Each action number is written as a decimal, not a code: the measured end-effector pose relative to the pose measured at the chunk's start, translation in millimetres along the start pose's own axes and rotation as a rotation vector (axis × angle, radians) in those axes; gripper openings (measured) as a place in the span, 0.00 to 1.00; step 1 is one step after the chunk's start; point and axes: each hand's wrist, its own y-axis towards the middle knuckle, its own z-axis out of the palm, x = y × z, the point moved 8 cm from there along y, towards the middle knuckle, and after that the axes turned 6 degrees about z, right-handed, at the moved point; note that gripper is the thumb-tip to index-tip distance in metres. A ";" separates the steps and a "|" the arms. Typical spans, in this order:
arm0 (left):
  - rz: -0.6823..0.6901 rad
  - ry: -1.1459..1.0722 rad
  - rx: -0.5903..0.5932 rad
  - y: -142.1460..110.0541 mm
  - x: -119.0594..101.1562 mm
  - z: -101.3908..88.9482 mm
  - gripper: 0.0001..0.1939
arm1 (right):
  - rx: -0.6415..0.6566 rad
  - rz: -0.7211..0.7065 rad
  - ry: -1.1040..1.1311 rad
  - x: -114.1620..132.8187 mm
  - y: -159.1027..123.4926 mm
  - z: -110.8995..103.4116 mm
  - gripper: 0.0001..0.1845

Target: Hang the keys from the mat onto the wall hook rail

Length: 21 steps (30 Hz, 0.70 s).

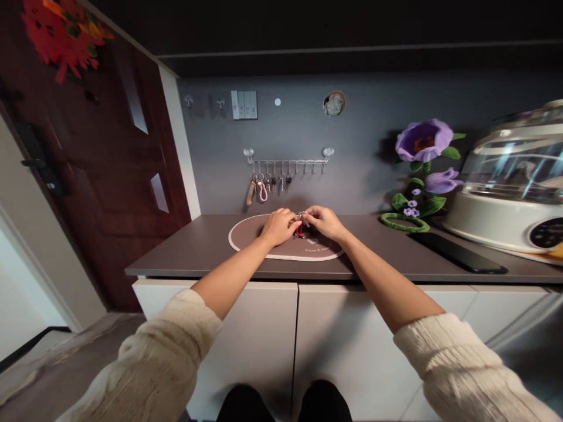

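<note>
Over an oval brown mat (246, 234) with a pale border, my two hands meet at a small key ring (300, 230) with a red cord. My left hand (280, 226) has its thumb and fingers closed on one side of it. From the other side my right hand (324, 223) pinches the metal part. Fingers cover much of the ring, so how many keys it carries cannot be made out. Small dark metal pieces lie or hang just beneath the cord.
Behind my hands, a wall-mounted hook rail (288, 161) holds several keys and a pink strap (263, 190). On the right stand a purple fabric flower (424, 140), a black phone (457, 252) and a white appliance (497, 214) with a clear cover. A dark red door (105, 176) is at left.
</note>
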 end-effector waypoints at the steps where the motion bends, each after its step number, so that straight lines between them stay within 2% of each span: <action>1: -0.011 0.003 -0.001 0.1 0.4 -0.2 0.12 | -0.007 0.003 0.019 -0.1 0.3 -0.4 0.16; 8: -0.006 0.036 -0.033 0.8 -1.7 -3.3 0.15 | -0.038 0.016 0.081 1.5 0.7 -0.4 0.15; 21: -0.029 0.045 -0.073 3.1 6.8 -1.6 0.13 | -0.048 0.037 0.204 -12.4 8.3 3.7 0.20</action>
